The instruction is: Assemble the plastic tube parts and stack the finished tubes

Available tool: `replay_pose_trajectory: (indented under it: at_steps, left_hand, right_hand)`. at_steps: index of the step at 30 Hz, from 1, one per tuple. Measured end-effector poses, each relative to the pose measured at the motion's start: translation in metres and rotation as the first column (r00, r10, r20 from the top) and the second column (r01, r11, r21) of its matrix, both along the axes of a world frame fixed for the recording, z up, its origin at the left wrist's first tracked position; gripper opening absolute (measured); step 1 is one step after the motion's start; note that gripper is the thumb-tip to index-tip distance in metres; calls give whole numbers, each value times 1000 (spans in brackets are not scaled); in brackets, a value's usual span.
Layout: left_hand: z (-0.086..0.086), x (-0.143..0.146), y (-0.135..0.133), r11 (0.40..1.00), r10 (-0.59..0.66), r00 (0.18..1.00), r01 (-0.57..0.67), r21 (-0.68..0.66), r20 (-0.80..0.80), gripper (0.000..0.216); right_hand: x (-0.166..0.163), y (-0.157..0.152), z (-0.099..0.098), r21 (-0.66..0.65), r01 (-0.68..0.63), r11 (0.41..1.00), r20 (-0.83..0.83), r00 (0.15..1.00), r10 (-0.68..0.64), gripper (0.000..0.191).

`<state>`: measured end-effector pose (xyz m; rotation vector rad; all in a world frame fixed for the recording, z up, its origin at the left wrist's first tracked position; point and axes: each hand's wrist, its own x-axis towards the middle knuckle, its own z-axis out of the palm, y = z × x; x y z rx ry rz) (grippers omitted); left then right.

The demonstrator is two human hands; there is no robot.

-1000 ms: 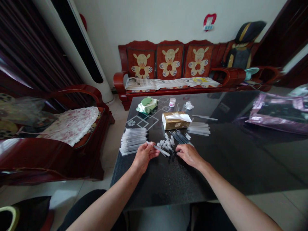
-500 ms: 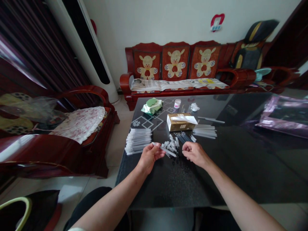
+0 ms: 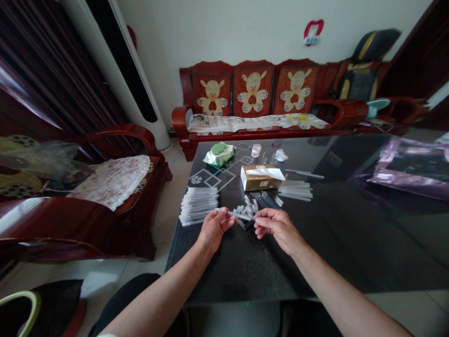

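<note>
My left hand (image 3: 214, 228) is closed around a slim white pen barrel (image 3: 238, 215), which points right and slightly down over the table. At the barrel's right end, my right hand (image 3: 275, 228) pinches with thumb and forefinger; whatever sits between those fingertips is too small to make out. Under and behind the barrel lies a loose heap of short translucent caps (image 3: 247, 206). Thin dark refills with silvery tips (image 3: 264, 199) lie just behind my right hand. Left of my left hand is a stacked row of white barrels (image 3: 199, 205).
A gold tissue box (image 3: 261, 180) stands behind the refills, with more white tubes (image 3: 296, 190) to its right. Farther back are a green wipes pack (image 3: 219, 155), a small cup (image 3: 256, 150) and crumpled tissue (image 3: 281, 155). Purple plastic packaging (image 3: 410, 168) lies at the table's right.
My right hand has moved left and its fingertips now meet the right end of the barrel. My left hand still holds the barrel, now tilted less steeply.
</note>
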<state>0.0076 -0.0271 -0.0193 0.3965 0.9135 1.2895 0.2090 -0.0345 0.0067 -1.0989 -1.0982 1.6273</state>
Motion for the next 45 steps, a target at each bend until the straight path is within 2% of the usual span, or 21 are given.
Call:
replay_pose_trajectory:
  at_steps: [8, 17, 24, 32, 45]
  left_hand:
    - [0, 1, 0, 1000, -3, 1000, 3, 23, 2, 4]
    - [-3, 1, -1, 996, -9, 1000, 11, 89, -21, 21]
    - [4, 3, -5, 994, 5, 999, 1, 114, -49, 25]
    - [9, 10, -12, 974, 51, 995, -31, 223, -85, 26]
    - [10, 10, -12, 981, 74, 993, -56, 184, -95, 32]
  right_hand:
    - [-6, 0, 0, -5, 25, 1000, -32, 999, -26, 25]
    - [-9, -2, 2, -11, 35, 999, -24, 999, -35, 27]
    - [-11, -3, 1, 2, 69, 998, -10, 998, -69, 28]
    - [-10, 0, -7, 1, 102, 995, 1, 995, -102, 30]
    - [-10, -2, -5, 21, 25, 999, 100, 995, -27, 32]
